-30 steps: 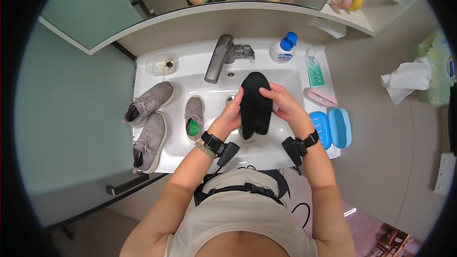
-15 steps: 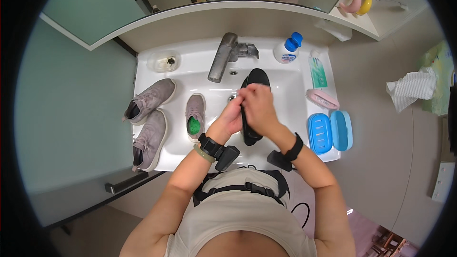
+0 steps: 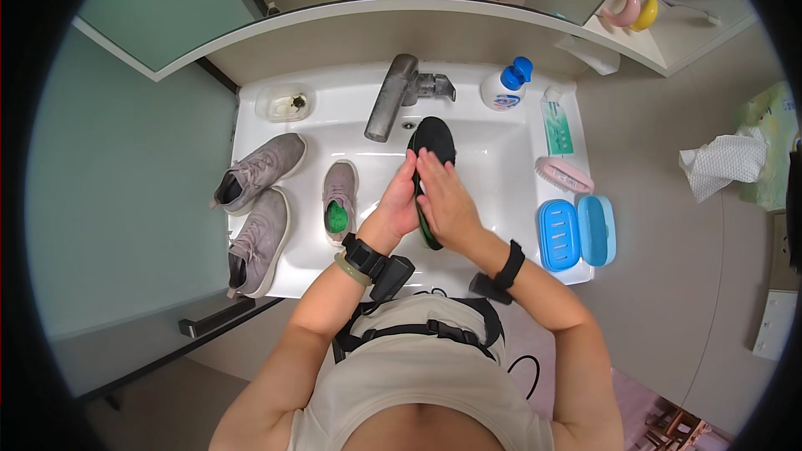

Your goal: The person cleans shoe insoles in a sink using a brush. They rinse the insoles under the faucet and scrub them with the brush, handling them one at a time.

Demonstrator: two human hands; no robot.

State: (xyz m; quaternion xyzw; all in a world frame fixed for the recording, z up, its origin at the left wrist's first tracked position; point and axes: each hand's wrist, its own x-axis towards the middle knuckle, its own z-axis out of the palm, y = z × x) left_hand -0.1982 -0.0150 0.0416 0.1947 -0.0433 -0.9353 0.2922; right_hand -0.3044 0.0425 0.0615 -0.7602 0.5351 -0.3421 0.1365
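A black shoe insole [image 3: 433,133] with a green edge stands tilted over the basin, pressed between my two hands. My left hand [image 3: 399,205] lies along its left side, fingers straight and pointing away from me. Across its dark face rests my right hand [image 3: 447,205], fingers extended and close together. The hands cover the insole's middle. Left of them, a small greyish-pink shoe [image 3: 340,192] with green showing inside sits in the white sink [image 3: 493,167]. Two larger greyish-pink shoes, a far one [image 3: 266,169] and a near one [image 3: 263,238], rest on the left rim.
The grey faucet [image 3: 391,100] hangs over the far side of the basin. A white bottle with a blue cap [image 3: 505,88], a tube [image 3: 556,125], a pink brush [image 3: 565,174] and an open blue soap box [image 3: 560,235] line the right rim. A clear dish [image 3: 286,103] stands far left.
The insole has shifted slightly left and turned, so its green edge now shows. My right hand has gone from curled over it to flat with straightened fingers.
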